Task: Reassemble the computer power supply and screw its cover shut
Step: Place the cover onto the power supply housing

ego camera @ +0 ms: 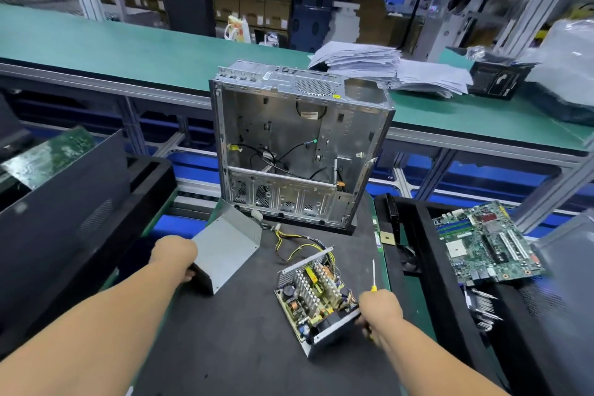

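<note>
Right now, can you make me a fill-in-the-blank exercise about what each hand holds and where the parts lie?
1. The left hand grips the metal ____, which is off the power supply.
2. The right hand holds a ____ with a yellow handle.
3. The empty computer case stands ____ the power supply.
4. The green circuit board lies to the ____ of the mat.

Missing words: cover; screwdriver; behind; right

The open power supply base, circuit board exposed, lies right of its tilted grey metal cover.
</note>
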